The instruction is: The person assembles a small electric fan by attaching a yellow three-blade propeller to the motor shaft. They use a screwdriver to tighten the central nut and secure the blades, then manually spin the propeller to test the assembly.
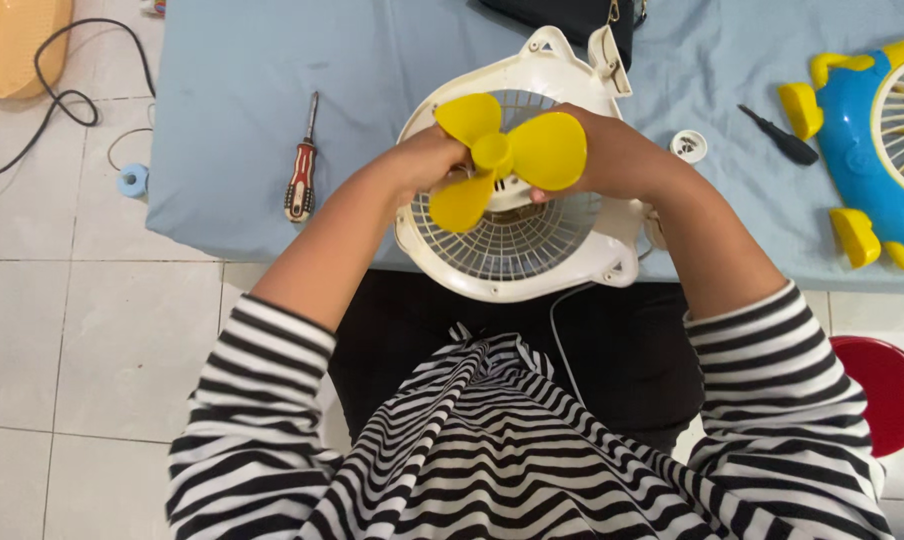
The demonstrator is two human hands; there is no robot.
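Note:
A yellow three-bladed fan propeller (507, 155) sits over the hub of a white fan housing (517, 245) with a round grille, which rests at the near edge of a table covered in blue cloth (232, 120). My left hand (427, 160) grips the propeller from the left, fingers behind the blades. My right hand (612, 150) holds it from the right, fingers tucked under the right blade.
A red-handled screwdriver (302, 165) lies left of the fan; a black screwdriver (782, 138) and a small white cap (688, 146) lie to the right. A blue and yellow fan cover (872, 150) is at far right. A red stool (887, 385) and a black cable (62, 95) are on the tiled floor.

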